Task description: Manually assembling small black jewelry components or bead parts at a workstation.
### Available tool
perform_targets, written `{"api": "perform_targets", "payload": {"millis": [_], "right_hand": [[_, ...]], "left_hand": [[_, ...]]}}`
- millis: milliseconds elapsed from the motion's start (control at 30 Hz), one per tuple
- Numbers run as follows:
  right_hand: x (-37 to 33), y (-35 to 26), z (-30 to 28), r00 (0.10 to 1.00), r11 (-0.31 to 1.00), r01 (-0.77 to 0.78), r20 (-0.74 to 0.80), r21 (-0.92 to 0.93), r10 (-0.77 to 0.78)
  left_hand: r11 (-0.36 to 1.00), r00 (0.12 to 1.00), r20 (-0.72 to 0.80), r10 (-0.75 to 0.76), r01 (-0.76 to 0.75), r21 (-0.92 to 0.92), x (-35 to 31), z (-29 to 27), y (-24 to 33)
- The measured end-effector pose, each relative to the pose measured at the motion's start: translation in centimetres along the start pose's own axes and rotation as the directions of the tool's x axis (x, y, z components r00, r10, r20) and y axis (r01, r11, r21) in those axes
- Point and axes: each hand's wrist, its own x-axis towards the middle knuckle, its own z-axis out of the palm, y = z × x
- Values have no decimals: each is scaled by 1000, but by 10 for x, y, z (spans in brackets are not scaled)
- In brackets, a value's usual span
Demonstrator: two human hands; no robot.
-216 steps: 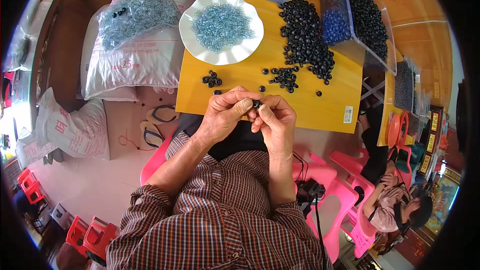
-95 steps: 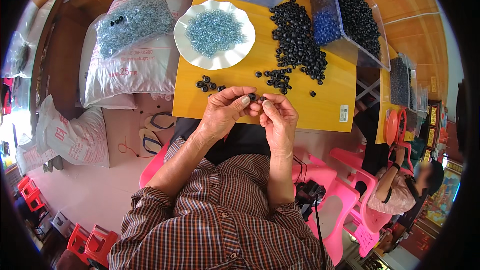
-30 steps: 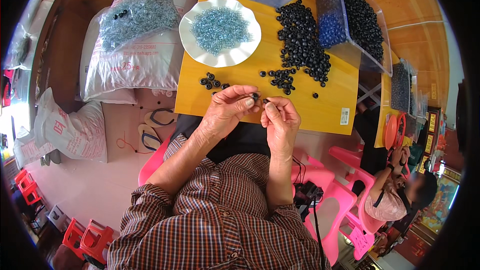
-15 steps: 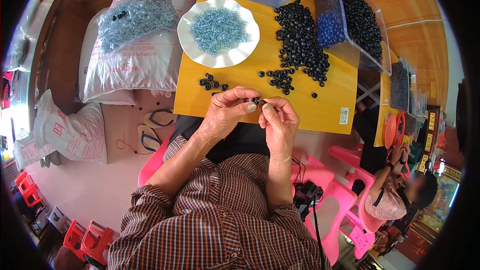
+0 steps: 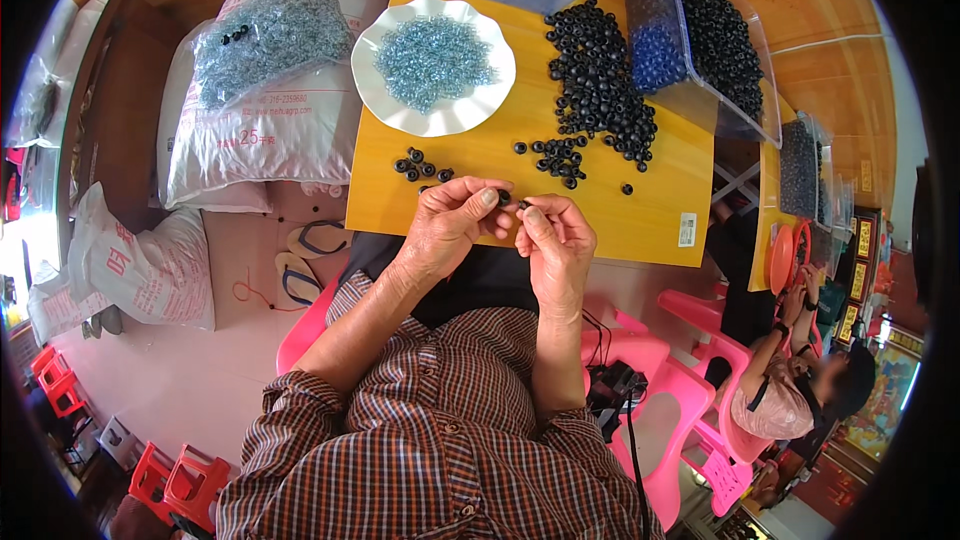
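Over the front edge of the yellow table point(image 5: 600, 225), my left hand point(image 5: 450, 225) pinches a small round black piece point(image 5: 504, 198) between thumb and fingertips. Close beside it, my right hand point(image 5: 558, 245) is closed at the fingertips on a small dark piece point(image 5: 523, 205), mostly covered by the thumb and finger. Whether the two pieces touch I cannot tell. Just beyond my left hand lies a small group of black ring-like pieces point(image 5: 414, 162). A large heap of similar black pieces point(image 5: 600, 80) spreads to the right, with a smaller cluster point(image 5: 558, 160) nearer me.
A white scalloped plate point(image 5: 365, 80) holds small clear bluish pieces. Clear plastic bins point(image 5: 700, 100) of black and blue pieces stand at the back and right. Large white sacks point(image 5: 250, 145) sit left, with a bag of clear pieces point(image 5: 275, 40) on top. Another person point(image 5: 780, 400) sits right.
My left hand has turned slightly, showing more of the black piece, and its fingertips have drawn a little away from the right hand's. Table objects appear unchanged.
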Motion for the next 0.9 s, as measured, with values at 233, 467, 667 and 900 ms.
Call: {"api": "perform_targets", "payload": {"millis": [233, 467, 667, 900], "right_hand": [[2, 2, 0, 999, 1000, 3, 33, -17, -2], [2, 3, -1, 1000, 999, -29, -6, -28, 29], [2, 6, -4, 999, 998, -30, 17, -49, 31], [4, 6, -2, 999, 997, -41, 34, -71, 43]], "left_hand": [[999, 999, -26, 31, -31, 20, 1, -3, -4], [999, 999, -32, 16, -15, 32, 1, 2, -1], [999, 1000, 4, 22, -22, 46, 0, 1, -3], [998, 999, 3, 36, -36, 45, 1, -2, -4]]}}
